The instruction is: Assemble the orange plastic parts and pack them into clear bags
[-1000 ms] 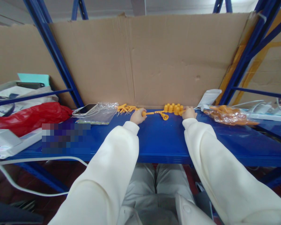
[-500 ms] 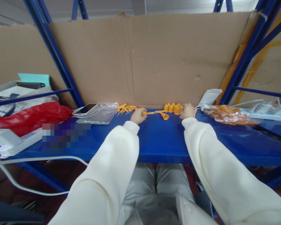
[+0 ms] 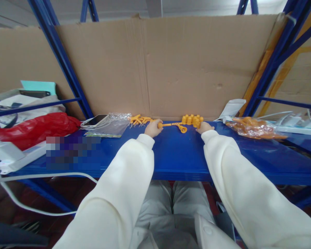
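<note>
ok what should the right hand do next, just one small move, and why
Probably close the right hand on the end piece and draw it gently from the row of orange pieces: its fingers are at the row's right end, though their grip is unclear, while the left hand holds an orange part with a strand running toward the row.

Soft, even light on my shelf (image 3: 178, 155), brighter at the ceiling (image 3: 209, 7), dim floor (image 3: 54, 228) below me, glare on the clear bag (image 3: 256, 129), pixelated patch (image 3: 72, 152) to my left, fine detail blurred, edges stretched
</note>
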Demonstrator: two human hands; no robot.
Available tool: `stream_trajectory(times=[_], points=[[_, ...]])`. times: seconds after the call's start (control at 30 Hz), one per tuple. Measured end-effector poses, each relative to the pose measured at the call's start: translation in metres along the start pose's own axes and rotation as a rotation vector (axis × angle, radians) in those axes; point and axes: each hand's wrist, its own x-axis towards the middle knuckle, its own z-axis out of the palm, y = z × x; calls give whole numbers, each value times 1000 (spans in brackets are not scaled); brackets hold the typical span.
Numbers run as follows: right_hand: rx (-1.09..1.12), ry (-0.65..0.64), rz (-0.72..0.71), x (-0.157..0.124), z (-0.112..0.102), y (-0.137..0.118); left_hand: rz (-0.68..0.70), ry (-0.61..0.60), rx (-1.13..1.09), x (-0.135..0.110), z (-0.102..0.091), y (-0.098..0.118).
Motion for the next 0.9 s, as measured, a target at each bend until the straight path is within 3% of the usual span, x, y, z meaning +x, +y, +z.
stream_trajectory(times=[0.1, 0.3, 0.43, 0.9], points=[[-1, -15, -39, -4, -4, -13, 14, 6, 2, 0, -1, 2], [108, 57, -342, -1, -3, -26, 39, 18, -31, 0, -1, 3], [214, 62, -461, 2, 2, -25, 55, 19, -19, 0, -1, 3], [311, 110, -529, 5, 6, -26, 37, 46, -12, 0, -1, 3]])
